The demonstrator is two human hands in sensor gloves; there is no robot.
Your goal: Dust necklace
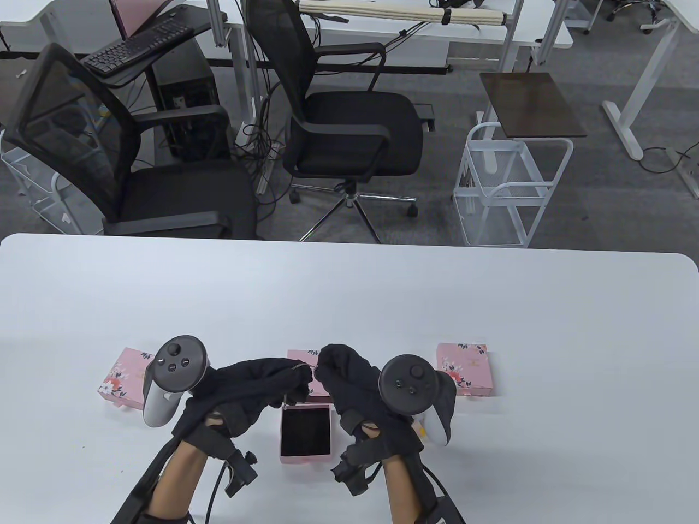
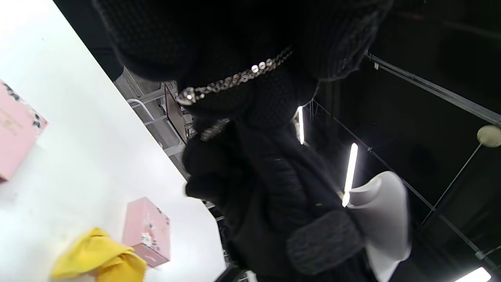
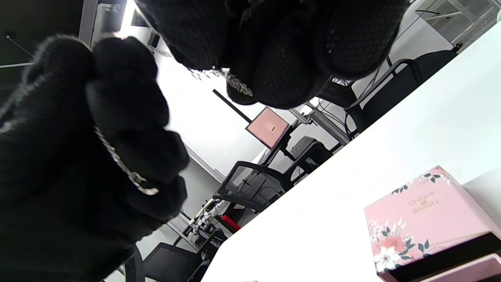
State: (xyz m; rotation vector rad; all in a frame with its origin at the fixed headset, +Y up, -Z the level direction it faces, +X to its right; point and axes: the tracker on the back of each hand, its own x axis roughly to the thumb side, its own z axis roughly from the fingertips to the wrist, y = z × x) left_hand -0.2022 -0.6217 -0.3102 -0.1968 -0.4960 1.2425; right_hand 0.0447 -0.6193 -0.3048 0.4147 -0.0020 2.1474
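Both gloved hands, left [image 1: 256,390] and right [image 1: 349,382], raised, fingertips together, fingers curled.

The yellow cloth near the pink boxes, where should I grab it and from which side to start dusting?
Pinch the yellow cloth at its raised, bunched fold, coming from above. It lies crumpled on the table beside a pink box, so the upper folds probably offer the easiest grip. Both the left hand and right hand hold the necklace, so free one first.
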